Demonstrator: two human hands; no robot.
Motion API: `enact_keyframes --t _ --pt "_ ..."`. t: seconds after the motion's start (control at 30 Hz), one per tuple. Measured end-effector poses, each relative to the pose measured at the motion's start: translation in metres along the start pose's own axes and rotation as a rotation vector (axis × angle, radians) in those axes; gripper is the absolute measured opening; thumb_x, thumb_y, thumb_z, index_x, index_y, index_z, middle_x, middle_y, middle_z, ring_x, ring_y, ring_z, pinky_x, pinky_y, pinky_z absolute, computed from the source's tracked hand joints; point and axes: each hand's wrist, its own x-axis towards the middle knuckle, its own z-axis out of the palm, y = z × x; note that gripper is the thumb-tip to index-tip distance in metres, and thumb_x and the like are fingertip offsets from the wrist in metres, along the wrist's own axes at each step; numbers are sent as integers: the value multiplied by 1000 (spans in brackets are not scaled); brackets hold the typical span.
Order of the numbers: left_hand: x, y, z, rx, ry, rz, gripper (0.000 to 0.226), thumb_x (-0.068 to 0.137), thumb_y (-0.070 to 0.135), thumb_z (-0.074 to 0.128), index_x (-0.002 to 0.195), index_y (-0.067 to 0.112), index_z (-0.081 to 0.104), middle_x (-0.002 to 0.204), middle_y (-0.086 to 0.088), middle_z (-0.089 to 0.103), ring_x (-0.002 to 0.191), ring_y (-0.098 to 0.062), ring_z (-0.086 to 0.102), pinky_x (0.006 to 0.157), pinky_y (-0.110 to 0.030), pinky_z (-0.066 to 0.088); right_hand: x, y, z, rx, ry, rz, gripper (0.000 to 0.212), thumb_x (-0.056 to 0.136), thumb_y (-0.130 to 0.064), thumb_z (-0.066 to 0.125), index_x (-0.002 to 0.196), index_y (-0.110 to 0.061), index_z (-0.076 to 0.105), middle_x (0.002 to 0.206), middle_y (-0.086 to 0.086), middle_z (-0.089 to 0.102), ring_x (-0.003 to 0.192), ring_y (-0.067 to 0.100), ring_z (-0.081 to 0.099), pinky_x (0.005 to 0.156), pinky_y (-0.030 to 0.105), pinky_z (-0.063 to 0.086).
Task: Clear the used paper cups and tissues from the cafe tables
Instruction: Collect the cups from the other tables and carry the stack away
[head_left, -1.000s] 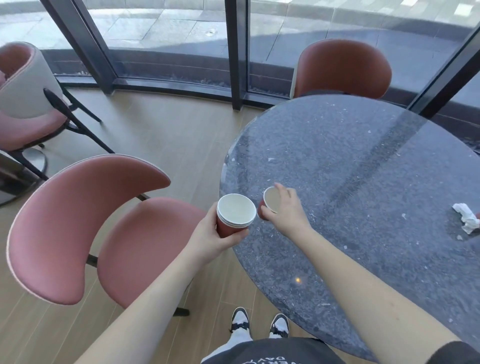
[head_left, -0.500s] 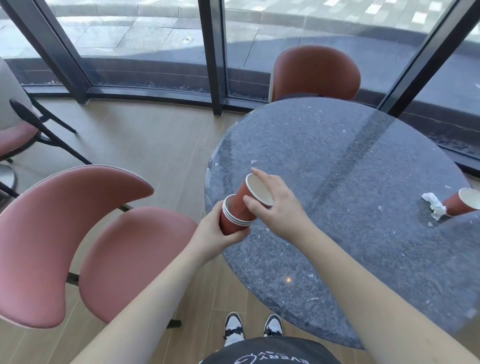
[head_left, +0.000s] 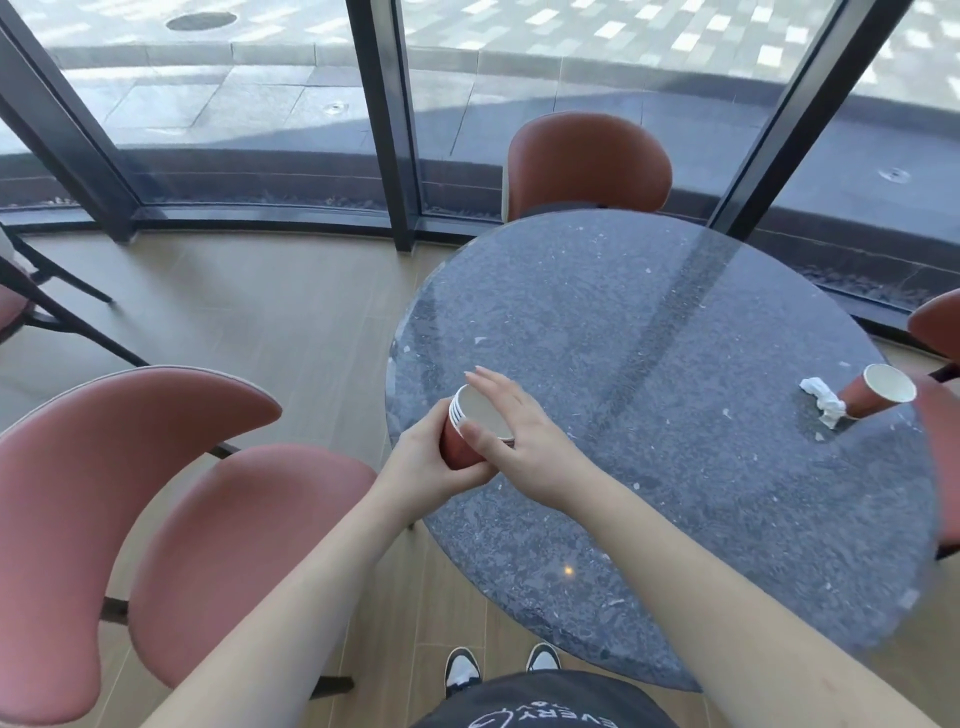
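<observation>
Granite table (head_left: 675, 467); left fingers (head_left: 415, 467) grasp nested cups (head_left: 460, 441); right hand (head_left: 519, 436) flat (atop rim); far cup (head_left: 878, 389) empty

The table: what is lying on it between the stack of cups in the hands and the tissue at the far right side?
Nothing: in the head view the table is bare between the cup stack and the tissue.
</observation>
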Motion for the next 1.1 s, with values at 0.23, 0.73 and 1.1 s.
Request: enact_keyframes --t 0.23,0.73,1.1 --pt "15 19 10 -122 -26 -1 53 63 57 80 109 48 56 98 40 68 92 19 63 74 -1 44 -16 12 -28 398 298 104 64 94 -54 44 153 -33 34 151 -10 44 131 -11 42 97 1 34" --pt "35 77 98 -184 -363 143 55 62 60 79 112 48 59 105 37 71 100 15 65 79 -4 47 -120 61 -79 465 732 224 96 78 -86 45 154 -30 30 147 -15 45 137 -6 42 104 6 38" --pt "4 145 198 -193 -577 247 58 64 61 79 116 48 56 111 33 71 107 9 66 84 -9 50 -243 99 -121 491 968 298 108 67 -97 43 155 -37 28 153 -18 42 133 -17 38 117 27 33"
